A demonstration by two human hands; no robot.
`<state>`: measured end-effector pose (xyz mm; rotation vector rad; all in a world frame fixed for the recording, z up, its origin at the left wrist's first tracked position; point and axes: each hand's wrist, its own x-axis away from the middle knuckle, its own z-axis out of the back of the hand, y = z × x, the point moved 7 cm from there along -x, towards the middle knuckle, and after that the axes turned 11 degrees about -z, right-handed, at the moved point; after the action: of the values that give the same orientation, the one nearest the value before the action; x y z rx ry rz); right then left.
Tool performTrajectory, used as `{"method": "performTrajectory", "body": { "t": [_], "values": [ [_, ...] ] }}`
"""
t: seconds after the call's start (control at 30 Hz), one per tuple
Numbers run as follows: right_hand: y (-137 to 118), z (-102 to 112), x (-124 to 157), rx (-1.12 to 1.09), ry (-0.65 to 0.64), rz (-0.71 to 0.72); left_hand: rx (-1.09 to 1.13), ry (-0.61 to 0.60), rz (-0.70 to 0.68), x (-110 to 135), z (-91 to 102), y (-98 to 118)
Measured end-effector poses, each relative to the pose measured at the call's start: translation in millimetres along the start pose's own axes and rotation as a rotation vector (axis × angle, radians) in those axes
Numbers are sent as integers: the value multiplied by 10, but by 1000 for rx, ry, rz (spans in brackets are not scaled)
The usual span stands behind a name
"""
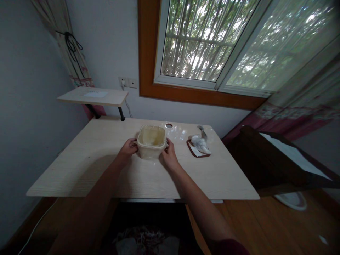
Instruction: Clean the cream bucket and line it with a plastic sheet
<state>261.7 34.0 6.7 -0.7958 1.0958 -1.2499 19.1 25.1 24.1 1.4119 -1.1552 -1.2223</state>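
A cream-coloured, square plastic tub [152, 153] with rounded corners and no lid stands near the middle of the table. Its inside looks stained yellowish, and I cannot tell whether anything lies at the bottom. My left hand [129, 147] is closed on the tub's left side at a small handle or tab just below the rim. On the opposite side, my right hand [169, 152] grips it in the same way. To the right lies a small brown-rimmed tray [190, 150], bearing a crumpled whitish bundle [201, 144] with a greyish tail-like end pointing back.
The pale wooden table [212, 180] has a cable hole [169, 125] near its back edge. A small raised shelf [106, 97] with paper on it stands at the back left. Dark furniture [281, 159] is beyond the table's right side. Wet-looking shiny patches show behind the tray.
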Motion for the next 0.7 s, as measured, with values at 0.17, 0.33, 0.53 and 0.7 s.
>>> {"method": "performTrajectory", "body": {
  "t": [0.17,0.33,0.53,0.7],
  "values": [
    [12,217,-62,-45,110,-49,-127,31,-49,-44,170,-60],
    [-484,510,-11,-40,256,77,-347,163,-314,-76,333,345],
    [-1044,438,246,50,144,348,-120,-143,-430,-93,30,438],
    [-1086,292,287,224,21,432,-115,-259,-325,-73,-91,141]
  ]
}}
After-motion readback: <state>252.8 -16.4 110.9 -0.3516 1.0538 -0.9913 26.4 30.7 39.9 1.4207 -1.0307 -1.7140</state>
